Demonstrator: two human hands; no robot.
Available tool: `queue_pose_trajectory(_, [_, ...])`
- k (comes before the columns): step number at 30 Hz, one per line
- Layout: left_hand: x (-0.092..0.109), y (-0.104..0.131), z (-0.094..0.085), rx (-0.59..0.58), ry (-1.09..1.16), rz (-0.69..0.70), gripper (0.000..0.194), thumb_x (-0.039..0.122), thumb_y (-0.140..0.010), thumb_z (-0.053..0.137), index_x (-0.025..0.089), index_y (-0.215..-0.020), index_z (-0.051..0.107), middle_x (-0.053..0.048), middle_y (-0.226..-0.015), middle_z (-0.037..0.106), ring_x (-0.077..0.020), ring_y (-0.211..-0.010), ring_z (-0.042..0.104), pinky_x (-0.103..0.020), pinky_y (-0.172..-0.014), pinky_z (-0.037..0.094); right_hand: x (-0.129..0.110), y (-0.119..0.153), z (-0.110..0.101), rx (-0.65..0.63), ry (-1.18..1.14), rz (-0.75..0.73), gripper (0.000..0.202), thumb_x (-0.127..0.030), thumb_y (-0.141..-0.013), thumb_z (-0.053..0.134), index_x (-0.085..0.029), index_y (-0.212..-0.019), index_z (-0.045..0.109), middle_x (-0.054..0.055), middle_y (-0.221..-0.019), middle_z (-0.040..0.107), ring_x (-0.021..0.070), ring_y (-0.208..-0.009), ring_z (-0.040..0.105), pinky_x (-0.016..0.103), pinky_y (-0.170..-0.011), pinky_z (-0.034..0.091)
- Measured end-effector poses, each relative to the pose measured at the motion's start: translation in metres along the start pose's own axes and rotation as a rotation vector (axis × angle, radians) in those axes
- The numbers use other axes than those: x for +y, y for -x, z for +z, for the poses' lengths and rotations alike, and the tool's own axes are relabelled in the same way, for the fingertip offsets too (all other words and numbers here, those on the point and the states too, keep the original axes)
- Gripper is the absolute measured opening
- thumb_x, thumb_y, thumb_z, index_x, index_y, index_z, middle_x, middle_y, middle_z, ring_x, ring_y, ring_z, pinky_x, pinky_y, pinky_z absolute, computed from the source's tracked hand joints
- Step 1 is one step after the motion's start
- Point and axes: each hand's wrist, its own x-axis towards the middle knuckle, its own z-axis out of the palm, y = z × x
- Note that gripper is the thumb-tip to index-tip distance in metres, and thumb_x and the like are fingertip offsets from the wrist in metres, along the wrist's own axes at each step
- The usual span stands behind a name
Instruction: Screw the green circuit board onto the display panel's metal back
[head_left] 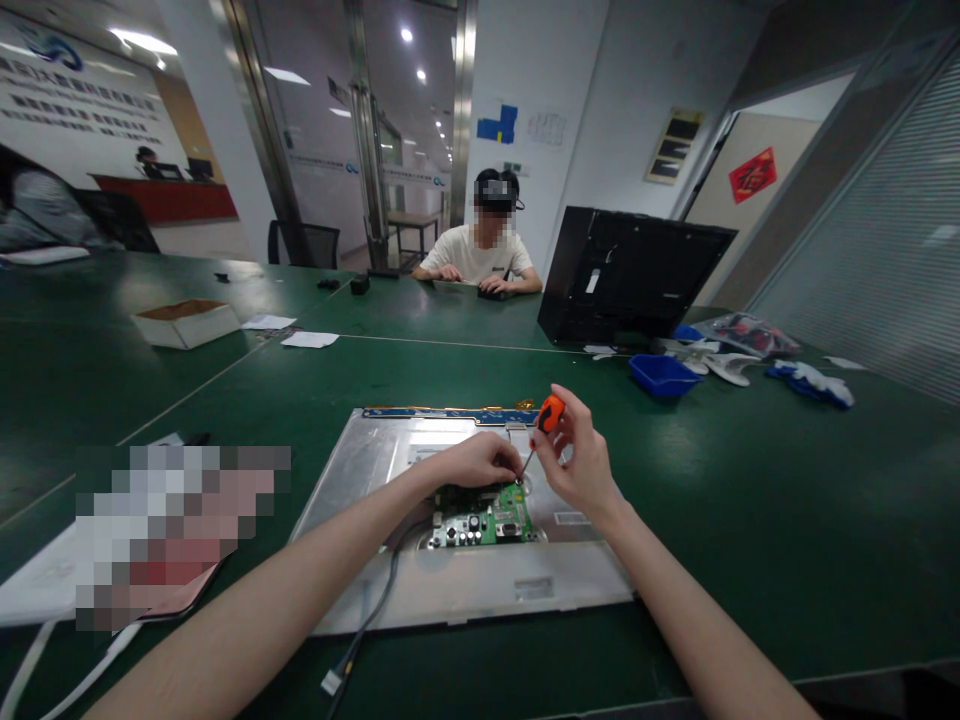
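A flat silver metal panel [487, 580], apparently the back of a display, lies on the green table in front of me. Fixed near its middle is a green circuit board [491, 520]. My right hand [581, 460] grips a screwdriver [551, 413] with an orange and black handle, its shaft slanting down to the board's upper right corner. Close to that tip, my left hand [480, 462] has its fingers pinched together; whatever they hold, if anything, is hidden. A dark cable [382, 600] with a white connector runs from the board over the panel's front edge.
At left lie a blurred-out flat item [180, 540] and white cables [97, 670]. Farther off stands a white open box [187, 325]. A black monitor [637, 275], a blue tray [664, 375] and gloves [810, 383] are at right. Another person [480, 250] sits across the table.
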Motion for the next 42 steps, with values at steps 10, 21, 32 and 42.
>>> queue_pose_trajectory(10, [-0.0026,-0.0009,0.0018,0.008,0.002,-0.022,0.014,0.01,-0.079,0.064,0.011,-0.087,0.075,-0.003,-0.076,0.071,-0.0142,-0.07,0.06,-0.022,-0.068,0.043,0.0026,0.0004,0.0028,0.052,0.049,-0.024,0.057,-0.026,-0.089,0.061,-0.023,-0.14,0.036,-0.005,-0.071,0.058,0.0106,-0.05,0.055,0.021,-0.047,0.047])
queue_pose_trajectory(21, [-0.0018,-0.0015,0.0014,0.013,0.01,-0.033,0.012,0.012,-0.078,0.065,0.011,-0.085,0.074,-0.002,-0.075,0.07,-0.0144,-0.069,0.06,-0.022,-0.068,0.044,-0.0015,0.0008,-0.0012,-0.013,0.014,-0.015,0.059,-0.024,-0.09,0.056,-0.024,-0.144,0.033,-0.001,-0.076,0.062,0.0135,-0.057,0.059,0.025,-0.051,0.05])
queue_pose_trajectory(32, [0.0021,0.0004,-0.0002,0.002,-0.008,-0.003,0.012,0.011,-0.078,0.064,0.011,-0.086,0.074,-0.001,-0.074,0.07,-0.0136,-0.07,0.059,-0.021,-0.069,0.044,0.0023,0.0009,0.0027,0.031,0.066,-0.027,0.059,-0.026,-0.088,0.062,-0.025,-0.14,0.036,-0.005,-0.072,0.057,0.0104,-0.05,0.054,0.023,-0.048,0.047])
queue_pose_trajectory(42, [-0.0008,-0.0001,0.0006,-0.01,0.045,-0.023,0.011,0.016,-0.078,0.068,0.012,-0.086,0.074,-0.002,-0.075,0.071,-0.014,-0.069,0.061,-0.022,-0.067,0.044,-0.002,0.0007,-0.0003,-0.012,0.012,-0.007,0.062,-0.021,-0.087,0.055,-0.025,-0.145,0.032,-0.003,-0.075,0.061,0.0127,-0.056,0.058,0.025,-0.052,0.051])
